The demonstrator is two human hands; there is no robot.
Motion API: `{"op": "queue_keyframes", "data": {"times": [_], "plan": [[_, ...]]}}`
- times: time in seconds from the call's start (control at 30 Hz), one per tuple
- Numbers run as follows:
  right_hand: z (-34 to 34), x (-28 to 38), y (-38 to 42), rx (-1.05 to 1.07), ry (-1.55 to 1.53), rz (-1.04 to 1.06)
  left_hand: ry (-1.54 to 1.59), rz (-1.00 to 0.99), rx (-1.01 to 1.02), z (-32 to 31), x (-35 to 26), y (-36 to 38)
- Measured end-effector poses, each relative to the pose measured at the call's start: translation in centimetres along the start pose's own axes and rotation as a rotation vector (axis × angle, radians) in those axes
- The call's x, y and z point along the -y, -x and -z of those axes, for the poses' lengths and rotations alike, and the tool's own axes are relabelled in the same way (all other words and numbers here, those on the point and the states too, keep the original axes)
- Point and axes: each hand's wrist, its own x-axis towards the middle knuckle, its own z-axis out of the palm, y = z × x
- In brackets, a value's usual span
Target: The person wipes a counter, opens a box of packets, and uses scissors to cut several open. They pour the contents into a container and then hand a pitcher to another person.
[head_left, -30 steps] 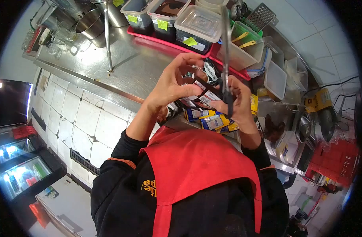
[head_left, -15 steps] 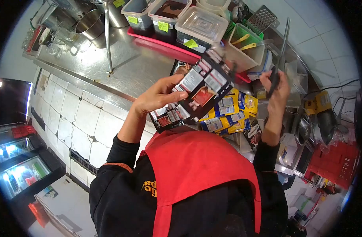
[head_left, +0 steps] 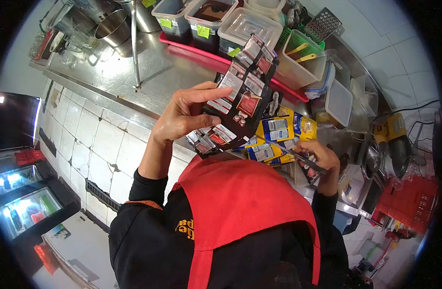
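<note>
My left hand (head_left: pixel 180 118) grips a folded strip of black sachets (head_left: pixel 249 102) with red pictures and white printed labels, thumb and index finger lying across the front. In my right hand (head_left: pixel 324 158) is a knife (head_left: pixel 281 148) with a black handle. Its thin blade points left, the tip right at the lower right edge of the sachets. Beneath the blade, yellow and blue packets (head_left: pixel 278 129) lie on the counter. Another black packet (head_left: pixel 273 104) shows partly behind the strip.
A steel counter (head_left: pixel 175 72) carries a red tray (head_left: pixel 201 54) with lidded plastic tubs (head_left: pixel 250 29). Right of them stands a clear bin (head_left: pixel 305 67) holding yellow-handled utensils, near a grater (head_left: pixel 323 25). A yellow and black appliance (head_left: pixel 397 137) sits far right. Steel pots (head_left: pixel 114 31) stand back left.
My right hand came down and swung the knife from pointing up to pointing left at the sachets. My left hand shifted its hold slightly, its index finger now stretched over the strip.
</note>
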Motion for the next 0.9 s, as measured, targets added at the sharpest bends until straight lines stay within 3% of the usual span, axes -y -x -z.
{"op": "queue_keyframes", "data": {"times": [0.3,0.6,0.9], "plan": [[-2.4,2.6,-3.5,-0.107,0.008,0.091,0.022,0.026,-0.112,-1.4,-2.0,1.3],[-2.3,4.2,-6.0,-0.008,-0.078,0.141,-0.07,-0.002,-0.173,-1.6,-2.1,2.3],[-1.9,3.7,-5.2,-0.033,-0.122,0.034,-0.099,0.011,-0.159,-1.9,-2.5,2.3]]}}
